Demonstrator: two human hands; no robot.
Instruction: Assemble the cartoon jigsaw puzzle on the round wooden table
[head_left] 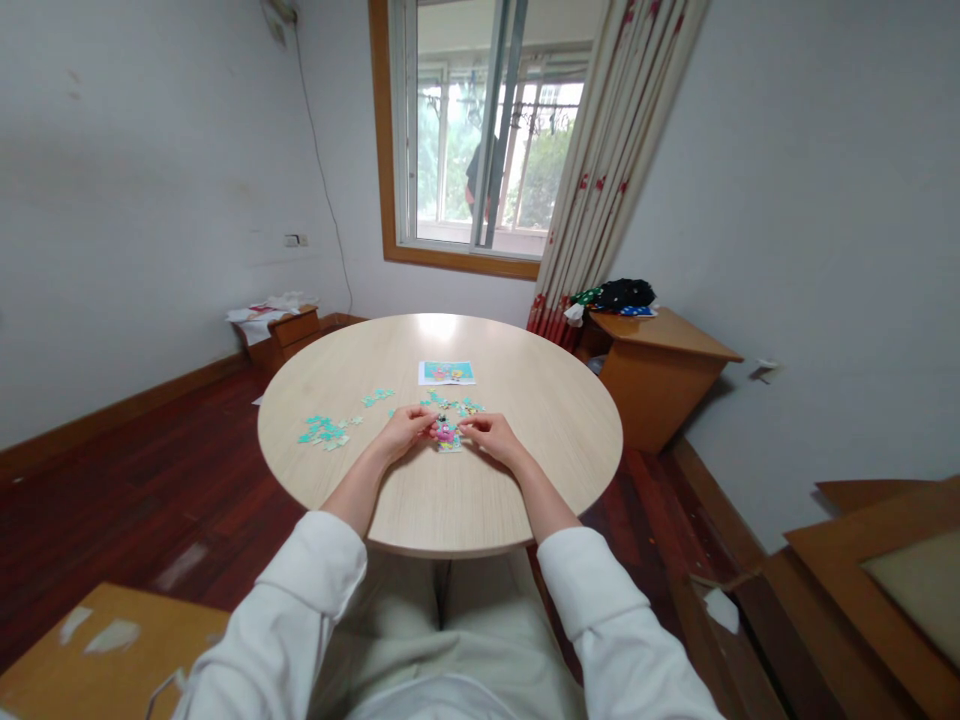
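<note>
A small joined patch of jigsaw puzzle pieces [448,437], pink with some blue and yellow, lies on the round table [450,510] between my hands. My left hand [405,430] is closed in a pinch at the patch's left edge, with a dark bit of puzzle by the fingertips. From the right, my right hand [491,436] reaches to the patch's upper right edge. Its thumb and fingers are pressed together, and what they hold is too small to tell. Several loose pieces [471,407] lie just beyond my fingers.
A printed picture sheet [447,373] lies farther back on the table. To the left are a pile of turquoise pieces [324,431] and a smaller cluster [379,397]. A wooden desk [660,345] with cloths [626,294] stands at the right. Behind the window [450,150] is a person.
</note>
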